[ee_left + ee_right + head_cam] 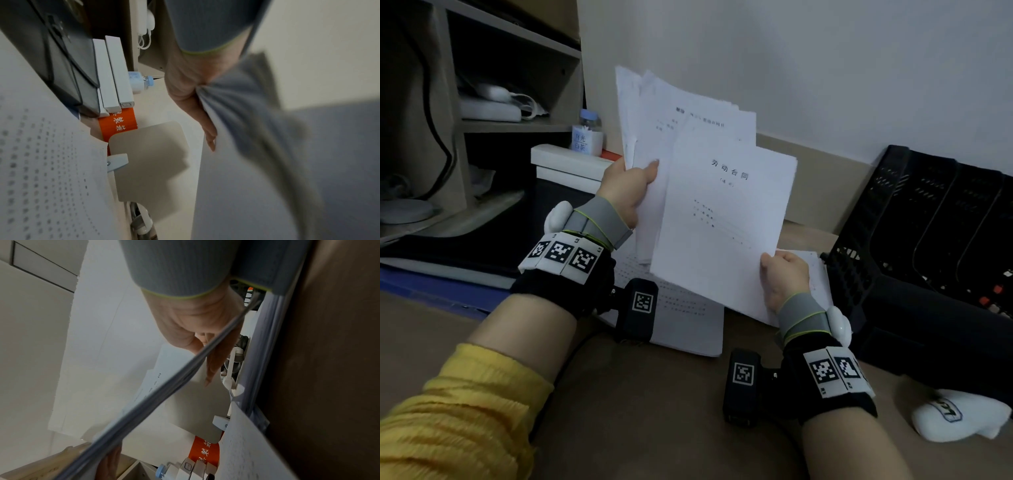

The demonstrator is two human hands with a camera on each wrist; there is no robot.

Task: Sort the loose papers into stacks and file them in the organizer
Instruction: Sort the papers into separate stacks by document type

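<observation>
The left hand (628, 186) pinched a fanned sheaf of papers (654, 116) by its lower edge, left of the front document (722, 219). The right hand (784, 277) gripped that document's lower right corner — fingers curled behind. Right of it, the black organizer (928, 219) leaned against the wall — more sheets (688, 322) lay beneath.

Black mesh plastic organizer (928, 219), right of frame: cut by edge. Flat printed white sheets (688, 318) on floor, centre: mostly covered by held white paper sheaf (722, 219); small print illegible. Sheaf blurred in left wrist view.
</observation>
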